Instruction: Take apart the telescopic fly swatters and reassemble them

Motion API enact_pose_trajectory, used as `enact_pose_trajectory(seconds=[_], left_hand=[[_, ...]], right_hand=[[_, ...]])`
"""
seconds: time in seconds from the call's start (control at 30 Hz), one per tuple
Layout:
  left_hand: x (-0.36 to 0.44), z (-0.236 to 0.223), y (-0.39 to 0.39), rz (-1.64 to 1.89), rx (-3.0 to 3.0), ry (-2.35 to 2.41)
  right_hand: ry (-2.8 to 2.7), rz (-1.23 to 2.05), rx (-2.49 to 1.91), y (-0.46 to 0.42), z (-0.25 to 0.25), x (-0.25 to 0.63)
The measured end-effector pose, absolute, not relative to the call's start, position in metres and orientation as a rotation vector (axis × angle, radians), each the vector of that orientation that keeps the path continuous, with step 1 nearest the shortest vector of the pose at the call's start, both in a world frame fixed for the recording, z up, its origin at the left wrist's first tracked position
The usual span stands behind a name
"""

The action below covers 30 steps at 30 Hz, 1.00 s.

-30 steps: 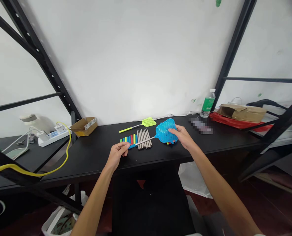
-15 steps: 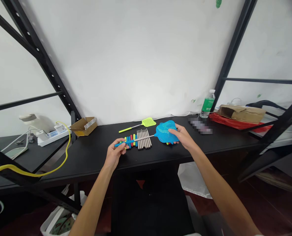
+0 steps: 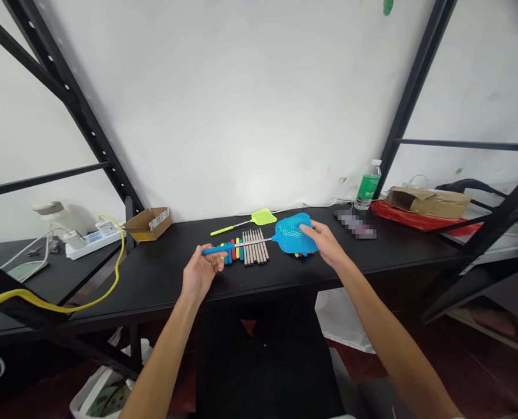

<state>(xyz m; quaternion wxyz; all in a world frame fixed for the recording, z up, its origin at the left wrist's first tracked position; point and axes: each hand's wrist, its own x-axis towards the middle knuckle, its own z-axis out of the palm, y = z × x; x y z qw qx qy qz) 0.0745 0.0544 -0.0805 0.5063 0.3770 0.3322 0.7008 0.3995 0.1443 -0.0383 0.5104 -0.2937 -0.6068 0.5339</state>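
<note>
A blue fly swatter [image 3: 294,234] is held level above the black desk, its perforated head on the right and its metal rod running left. My right hand [image 3: 324,241] pinches the head's right edge, thumb on top. At the other end, my left hand [image 3: 201,270] holds the blue handle, thumb by its tip and fingers loosely under it. Beneath the swatter lie a row of coloured handles [image 3: 233,253] and a row of metal rods [image 3: 254,249]. More coloured swatter heads [image 3: 303,254] are mostly hidden under the blue head. Behind lies an assembled yellow-green swatter [image 3: 263,217].
An open cardboard box [image 3: 149,224] and a power strip [image 3: 93,242] with a yellow cable [image 3: 118,270] are at left. On the right stand a water bottle [image 3: 368,186], a blurred item [image 3: 355,224] and a cardboard piece [image 3: 429,203] on red plastic. Black shelf posts frame both sides.
My left hand has shifted slightly left and loosened its fingers around the handle, its thumb moving toward the handle's tip. The right hand keeps its pinch; the swatter has barely moved.
</note>
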Motion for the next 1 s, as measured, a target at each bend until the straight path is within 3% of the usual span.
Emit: enact_pose_trajectory(seconds=[1.0], left_hand=[[0.079, -0.084, 0.055, 1.664, 0.994, 0.866]], right_hand=[[-1.484, 1.364, -0.713, 0.146, -0.039, 0.408]])
